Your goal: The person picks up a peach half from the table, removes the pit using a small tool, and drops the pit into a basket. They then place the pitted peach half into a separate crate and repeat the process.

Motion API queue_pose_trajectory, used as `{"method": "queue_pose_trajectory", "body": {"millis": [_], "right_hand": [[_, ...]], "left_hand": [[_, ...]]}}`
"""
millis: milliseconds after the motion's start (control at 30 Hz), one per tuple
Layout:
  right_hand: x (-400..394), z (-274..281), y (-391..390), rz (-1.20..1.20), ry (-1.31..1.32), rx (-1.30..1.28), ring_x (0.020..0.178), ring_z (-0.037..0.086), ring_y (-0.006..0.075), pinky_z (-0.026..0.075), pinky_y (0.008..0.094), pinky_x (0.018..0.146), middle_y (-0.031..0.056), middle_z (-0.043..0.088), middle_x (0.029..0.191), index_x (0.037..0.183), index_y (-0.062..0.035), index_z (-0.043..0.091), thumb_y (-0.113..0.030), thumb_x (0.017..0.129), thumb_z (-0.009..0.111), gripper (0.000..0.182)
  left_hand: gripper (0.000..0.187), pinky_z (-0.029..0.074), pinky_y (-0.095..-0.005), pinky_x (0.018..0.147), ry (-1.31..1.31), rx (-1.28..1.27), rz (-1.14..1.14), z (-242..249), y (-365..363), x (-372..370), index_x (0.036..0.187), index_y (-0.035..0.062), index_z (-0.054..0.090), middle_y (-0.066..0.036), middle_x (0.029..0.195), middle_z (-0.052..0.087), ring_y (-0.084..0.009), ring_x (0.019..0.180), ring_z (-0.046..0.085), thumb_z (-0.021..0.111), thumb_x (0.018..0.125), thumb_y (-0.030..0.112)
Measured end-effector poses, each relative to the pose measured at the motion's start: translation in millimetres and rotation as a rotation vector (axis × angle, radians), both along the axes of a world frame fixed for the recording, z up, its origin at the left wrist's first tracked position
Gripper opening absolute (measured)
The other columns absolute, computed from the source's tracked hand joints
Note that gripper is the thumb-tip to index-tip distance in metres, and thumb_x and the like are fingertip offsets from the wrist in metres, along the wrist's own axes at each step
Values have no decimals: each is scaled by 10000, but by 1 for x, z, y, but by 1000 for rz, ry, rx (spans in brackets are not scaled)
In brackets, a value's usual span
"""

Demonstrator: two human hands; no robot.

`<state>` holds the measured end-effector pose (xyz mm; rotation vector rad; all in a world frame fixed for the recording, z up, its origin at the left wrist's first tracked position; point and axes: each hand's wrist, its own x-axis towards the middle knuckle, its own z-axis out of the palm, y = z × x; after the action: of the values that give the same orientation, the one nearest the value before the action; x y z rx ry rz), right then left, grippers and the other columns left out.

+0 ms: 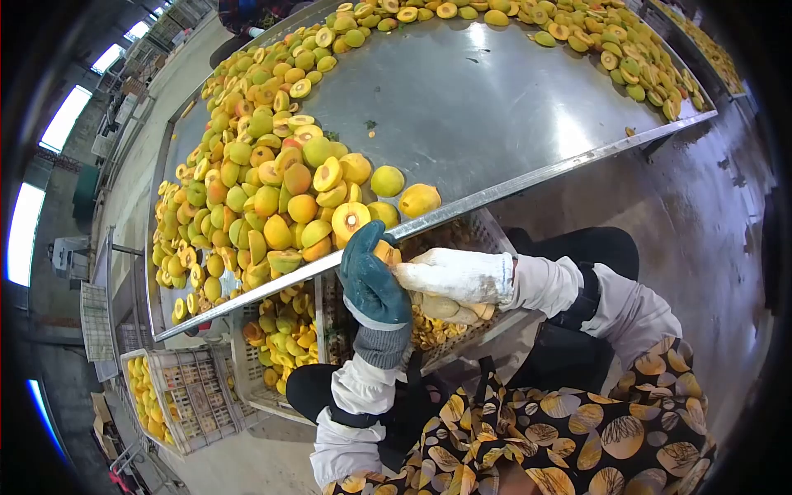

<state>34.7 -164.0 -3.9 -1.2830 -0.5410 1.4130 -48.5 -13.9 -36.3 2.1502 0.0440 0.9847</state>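
Observation:
My left hand (373,276), in a dark green glove with a grey knit cuff, is closed around a yellow-orange peach half (386,252) just over the table's near edge. My right hand (458,280), in a white glove, presses against that peach from the right with curled fingers. Whatever the right fingers grip is hidden. Beyond my hands, a heap of whole and cut peaches (264,194) lies on the metal table (462,99); a cut half with its pit showing (351,219) sits nearest my left hand.
Under the table edge stand a crate (280,403) of peach pieces and another crate (495,235) below my hands, holding small orange-yellow bits. A white crate (194,404) with peaches stands at lower left. Another person (247,18) is partly visible at the far side.

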Motion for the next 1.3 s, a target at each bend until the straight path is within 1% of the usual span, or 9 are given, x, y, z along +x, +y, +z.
{"method": "queue_pose_trajectory", "body": {"millis": [167, 300, 400, 600, 700, 767, 867, 1167, 1300], "right_hand": [[-2, 20, 0, -32, -99, -130, 334, 482, 131, 365, 255, 306, 50, 516, 468, 654, -77, 569, -627, 999, 413, 668], [-5, 10, -1, -69, 395, 40, 342, 464, 130, 341, 277, 305, 28, 485, 461, 744, -83, 542, -556, 1023, 439, 558], [-6, -9, 1, -61, 176, 147, 345, 456, 128, 336, 270, 310, 16, 487, 496, 795, -72, 551, -547, 1016, 475, 529], [-7, 3, 3, -132, 247, 62, 358, 474, 126, 349, 262, 319, 19, 504, 522, 797, -62, 559, -555, 1012, 455, 548], [-5, 10, 2, -78, 81, 30, 357, 455, 117, 340, 256, 324, 5, 483, 520, 819, -69, 561, -562, 1002, 490, 531], [-4, 3, 6, -72, 123, 35, 355, 437, 109, 330, 252, 329, -1, 468, 520, 833, -72, 557, -580, 994, 497, 536], [-10, 17, 2, -70, 74, 48, 388, 439, 112, 331, 270, 362, 3, 464, 531, 859, -75, 547, -594, 1011, 441, 552], [-17, 20, -10, -63, 156, -134, 371, 384, 107, 317, 277, 346, -32, 378, 500, 619, -167, 436, -758, 935, 390, 672], [-17, 9, -16, -68, 193, -56, 378, 359, 97, 318, 278, 350, -45, 360, 526, 717, -165, 463, -680, 969, 426, 574]], "left_hand": [[413, 470, -380, 990, 129, -338, -72, 9, -7, 5, 1222, -10, 587, -172, 1207, 637, -278, 1121, 610, 361, 1091, 310], [417, 489, -358, 956, 149, -683, -73, 22, -23, -2, 1212, -8, 598, -148, 1190, 637, -243, 1068, 620, 363, 1095, 316], [408, 494, -352, 946, 8, -152, -132, 1, 4, 6, 1207, -5, 590, -125, 1182, 637, -227, 1034, 624, 384, 1092, 328], [410, 523, -370, 895, 49, -574, -112, 11, -15, 9, 1187, -29, 597, -155, 1135, 655, -240, 983, 646, 390, 1089, 311], [357, 520, -352, 900, 20, -413, -6, 16, -22, 7, 1210, -18, 578, -132, 1159, 643, -227, 1008, 641, 452, 1070, 285], [302, 518, -368, 914, 0, 119, 177, 10, -16, 6, 1233, -3, 566, -132, 1180, 635, -239, 1054, 642, 512, 1042, 225], [330, 514, -356, 906, -118, -628, 81, 14, -32, 6, 1201, -15, 587, -126, 1143, 649, -236, 1003, 643, 482, 1062, 265], [359, 511, -351, 811, 131, -479, 12, 28, -31, 2, 1101, -17, 633, -122, 983, 665, -228, 865, 628, 418, 1074, 269], [375, 509, -396, 883, 57, -44, -44, 10, -15, 6, 1111, -10, 642, -159, 1033, 682, -296, 952, 659, 409, 1071, 281]]}}
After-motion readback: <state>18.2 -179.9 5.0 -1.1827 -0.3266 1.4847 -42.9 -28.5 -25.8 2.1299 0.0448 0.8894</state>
